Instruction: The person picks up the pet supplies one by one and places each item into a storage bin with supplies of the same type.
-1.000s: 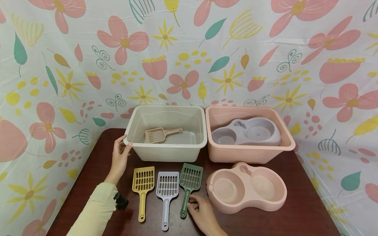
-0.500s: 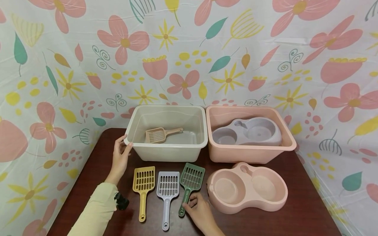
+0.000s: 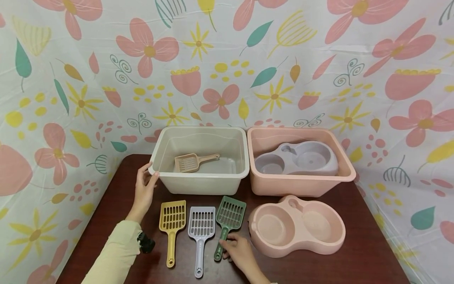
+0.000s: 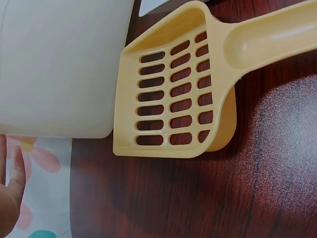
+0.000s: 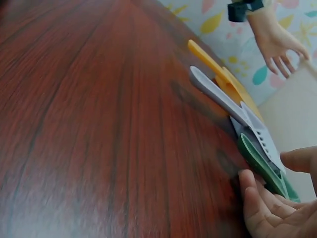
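Near the left front corner of the off-white litter box [image 3: 202, 184], my left hand [image 3: 143, 193] holds the rim between thumb and fingers. A beige litter scoop [image 3: 203, 159] lies inside that box. My right hand [image 3: 241, 252] is at the handle of the green litter scoop [image 3: 224, 233]; its thumb touches the handle, and the right wrist view shows thumb and fingers spread around it rather than closed. Left of it lie a lilac litter scoop [image 3: 200, 248] and a yellow litter scoop [image 3: 172, 240], heads toward the box. The yellow scoop [image 4: 223, 79] fills much of the left wrist view.
A pink litter box [image 3: 287, 185] stands right beside the off-white one, with a lilac double pet bowl [image 3: 296, 167] inside. In front of it sits a pink double pet bowl [image 3: 298, 240]. The dark wooden table [image 3: 361, 256] ends at a patterned cloth [image 3: 220, 59].
The green scoop's handle end has shifted slightly left, and its head slightly right. My right hand has moved a little left along the handle, its thumb now on it. The left hand stays put.
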A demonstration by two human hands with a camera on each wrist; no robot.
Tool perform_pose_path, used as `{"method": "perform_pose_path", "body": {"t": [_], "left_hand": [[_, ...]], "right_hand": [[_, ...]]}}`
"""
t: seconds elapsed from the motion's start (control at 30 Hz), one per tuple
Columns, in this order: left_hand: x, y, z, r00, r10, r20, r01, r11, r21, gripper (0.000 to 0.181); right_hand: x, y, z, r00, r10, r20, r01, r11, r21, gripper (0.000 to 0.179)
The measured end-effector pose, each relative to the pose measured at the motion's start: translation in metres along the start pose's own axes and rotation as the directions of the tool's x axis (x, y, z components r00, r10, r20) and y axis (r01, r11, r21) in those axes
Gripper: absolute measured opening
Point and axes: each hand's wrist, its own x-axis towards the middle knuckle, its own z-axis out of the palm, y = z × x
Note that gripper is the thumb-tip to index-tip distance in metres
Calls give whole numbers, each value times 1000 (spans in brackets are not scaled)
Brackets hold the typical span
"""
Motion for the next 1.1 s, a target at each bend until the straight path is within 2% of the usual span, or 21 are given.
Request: {"method": "perform_pose_path", "body": {"t": [0.13, 0.4, 0.93, 1.1], "left_hand": [[0, 0, 0, 1000, 3, -1, -3, 1000, 8, 51], [0, 0, -1, 1000, 8, 1, -8, 1000, 15, 51], [-3, 0, 1, 1000, 26, 1, -26, 1000, 14, 51], [-3, 0, 1, 1000, 24, -1, -24, 1000, 12, 51]], "right_hand": [[3, 0, 3, 1000, 26, -5, -25, 997, 76, 42], [3, 0, 6, 999, 1, -34, 3, 993, 115, 37], [-9, -4, -1, 1000, 11, -18, -11, 1000, 25, 40], [-12, -6, -6, 1000, 2, -1, -2, 1000, 29, 41]]}}
